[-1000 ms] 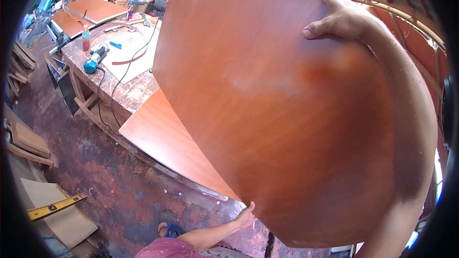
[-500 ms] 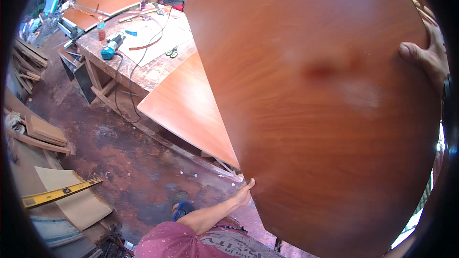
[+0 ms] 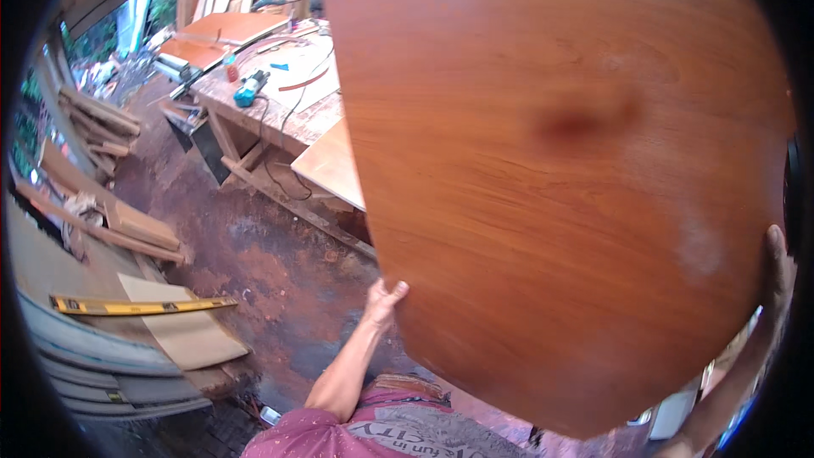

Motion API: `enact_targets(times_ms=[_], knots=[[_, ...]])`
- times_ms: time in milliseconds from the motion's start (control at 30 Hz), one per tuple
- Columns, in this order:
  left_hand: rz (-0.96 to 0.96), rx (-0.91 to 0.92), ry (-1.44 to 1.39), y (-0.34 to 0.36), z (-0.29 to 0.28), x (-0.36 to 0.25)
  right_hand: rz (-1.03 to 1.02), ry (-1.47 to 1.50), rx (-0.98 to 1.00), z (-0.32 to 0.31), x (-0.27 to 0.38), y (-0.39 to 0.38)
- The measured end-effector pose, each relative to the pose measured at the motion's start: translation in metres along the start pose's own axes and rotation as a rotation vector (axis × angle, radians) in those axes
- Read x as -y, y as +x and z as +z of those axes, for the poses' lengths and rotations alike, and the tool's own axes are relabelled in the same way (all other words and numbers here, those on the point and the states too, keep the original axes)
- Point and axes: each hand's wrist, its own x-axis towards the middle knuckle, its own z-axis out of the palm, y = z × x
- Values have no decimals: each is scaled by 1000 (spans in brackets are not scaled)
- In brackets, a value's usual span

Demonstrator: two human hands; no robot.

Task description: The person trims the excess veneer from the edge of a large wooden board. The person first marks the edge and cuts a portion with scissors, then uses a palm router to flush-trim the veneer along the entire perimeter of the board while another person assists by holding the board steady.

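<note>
Right hand [image 3: 777, 267] has lowered, panel [image 3: 560, 195] between it and left hand [image 3: 382, 304].

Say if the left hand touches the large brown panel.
Touching: the head view shows the left hand gripping the large brown panel by its edge, thumb in front.

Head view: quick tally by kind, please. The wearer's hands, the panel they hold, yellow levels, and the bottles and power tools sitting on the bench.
Left hand and right hand: 2
Brown panel: 1
Yellow level: 1
Bottle: 1
Teal power tool: 1
Total: 6
</note>
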Motion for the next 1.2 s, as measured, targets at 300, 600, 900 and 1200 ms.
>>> enact_targets(times_ms=[300, 600, 900, 1200], knots=[[518, -231, 924, 109, -172, -196, 591, 481, -344, 117, -55, -103], [832, -29, 1174, 143, -95, -462, 404, 636, -651, 264, -37, -223], [945, 322, 1196, 288, 23, -541, 849, 892, -1061, 375, 63, -357], [714, 354, 1513, 426, 204, -333, 1232, 801, -1366, 415, 70, -419]])
